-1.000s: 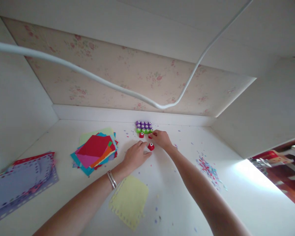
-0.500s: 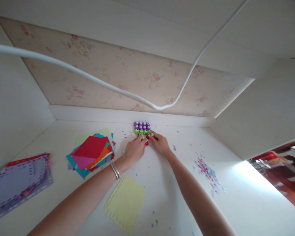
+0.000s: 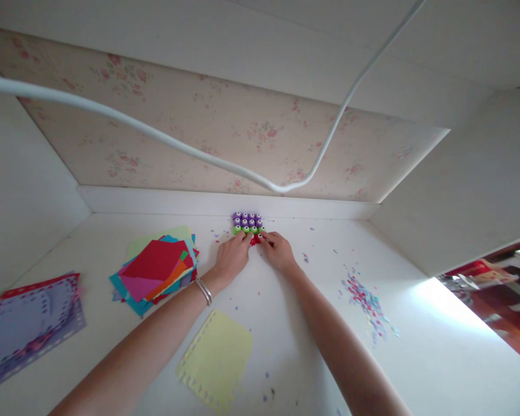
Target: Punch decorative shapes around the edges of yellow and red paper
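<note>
Small paper punches with white, dark-centred tops stand packed in rows near the back of the white desk: purple punches [image 3: 248,219] behind, a row of green punches [image 3: 246,230] in front of them. Closest to me are red punches [image 3: 255,240], partly covered by my fingers. My left hand [image 3: 234,253], a silver bracelet on its wrist, has its fingers closed at the left of the red ones. From the right, my right hand [image 3: 279,252] pinches at a red punch beside the green row's end.
A pile of coloured paper sheets [image 3: 156,263] lies at left, with lilac sheets with punched edges [image 3: 21,323] farther left. A yellow sheet with a punched edge [image 3: 216,361] lies nearer me. Paper confetti [image 3: 366,300] is heaped at right. A white cable [image 3: 177,147] hangs across the view.
Both hands have drawn closer round the red punches. The red punch that stuck out toward me now sits nearer the green row. The view has shifted slightly.
</note>
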`<state>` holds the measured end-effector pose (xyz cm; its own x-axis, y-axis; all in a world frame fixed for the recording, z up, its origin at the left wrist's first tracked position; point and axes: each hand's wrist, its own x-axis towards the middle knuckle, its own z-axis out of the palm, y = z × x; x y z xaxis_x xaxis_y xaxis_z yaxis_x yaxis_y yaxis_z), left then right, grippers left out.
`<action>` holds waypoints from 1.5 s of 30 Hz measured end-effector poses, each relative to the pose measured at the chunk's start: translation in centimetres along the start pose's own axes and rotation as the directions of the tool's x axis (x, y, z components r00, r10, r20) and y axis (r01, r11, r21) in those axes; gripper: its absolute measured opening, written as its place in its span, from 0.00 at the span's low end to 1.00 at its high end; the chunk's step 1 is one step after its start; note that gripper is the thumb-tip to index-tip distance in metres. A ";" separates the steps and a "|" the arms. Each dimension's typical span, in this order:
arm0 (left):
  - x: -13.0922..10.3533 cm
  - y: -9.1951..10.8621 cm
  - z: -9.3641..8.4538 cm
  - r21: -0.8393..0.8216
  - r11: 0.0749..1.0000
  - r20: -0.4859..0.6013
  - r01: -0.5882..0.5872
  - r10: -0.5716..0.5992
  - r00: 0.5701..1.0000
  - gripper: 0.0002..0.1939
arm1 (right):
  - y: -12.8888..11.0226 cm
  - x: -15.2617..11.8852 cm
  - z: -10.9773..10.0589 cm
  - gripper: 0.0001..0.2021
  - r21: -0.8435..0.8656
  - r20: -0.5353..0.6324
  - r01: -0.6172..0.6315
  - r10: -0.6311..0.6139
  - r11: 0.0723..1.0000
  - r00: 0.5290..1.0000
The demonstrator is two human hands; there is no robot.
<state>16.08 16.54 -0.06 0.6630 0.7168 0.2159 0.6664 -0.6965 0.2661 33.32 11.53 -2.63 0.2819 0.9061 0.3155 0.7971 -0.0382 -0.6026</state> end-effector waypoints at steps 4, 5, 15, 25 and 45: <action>0.6 0.0 0.2 0.000 1.000 -0.026 0.019 -0.019 0.999 0.22 | -0.4 0.0 0.3 0.17 -0.042 -0.017 -0.026 0.025 0.999 1.000; 0.6 0.1 0.2 -0.005 1.000 -0.030 0.023 -0.023 0.999 0.22 | -0.5 -0.1 0.3 0.17 -0.050 -0.019 -0.030 0.029 0.998 0.999; -1.0 -2.3 -0.7 -0.082 0.993 -0.090 0.089 -0.096 0.991 0.22 | -0.7 -0.6 0.0 0.16 -0.053 -0.034 -0.034 0.032 0.998 0.999; 0.1 -2.6 -0.2 -0.159 0.979 -0.063 0.125 -0.136 0.989 0.13 | -1.2 -1.2 0.2 0.22 -0.070 -0.006 0.008 -0.009 0.997 1.000; -20.1 -3.2 -6.7 -0.585 0.787 0.104 0.198 -0.169 0.980 0.14 | -5.0 -9.0 -0.5 0.17 0.140 -0.009 -0.173 0.175 0.975 0.984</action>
<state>-1.61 4.56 1.04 0.5727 0.8169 0.0687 0.4559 -0.3870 0.8015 27.12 3.35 -2.09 0.4220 0.8816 0.2112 0.6537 -0.1345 -0.7447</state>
